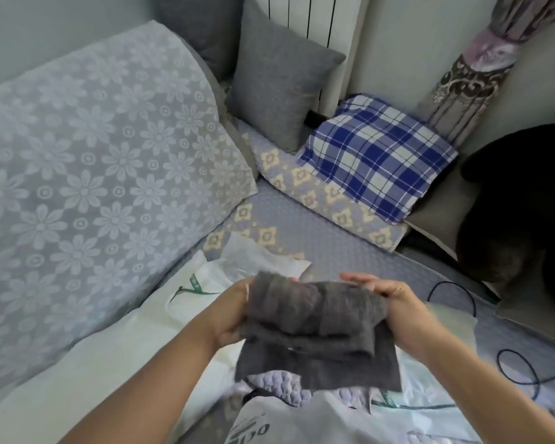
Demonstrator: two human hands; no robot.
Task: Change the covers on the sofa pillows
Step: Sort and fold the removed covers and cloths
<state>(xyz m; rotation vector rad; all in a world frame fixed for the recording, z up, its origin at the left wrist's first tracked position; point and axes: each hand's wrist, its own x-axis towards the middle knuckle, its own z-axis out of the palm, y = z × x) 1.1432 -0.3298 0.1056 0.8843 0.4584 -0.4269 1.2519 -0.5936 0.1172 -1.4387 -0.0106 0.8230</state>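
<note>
Above the sofa's front edge, the left hand (229, 310) and right hand (394, 302) each grip an end of the folded grey cover (314, 325), which could slip and unfold if either grip loosens, landing on the plastic bags (186, 293).

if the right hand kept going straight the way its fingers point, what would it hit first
Probably the crumpled white sheet on the sofa seat: the right hand, holding the folded grey cover, points its fingers forward-left toward it, though depth is unclear.
</note>
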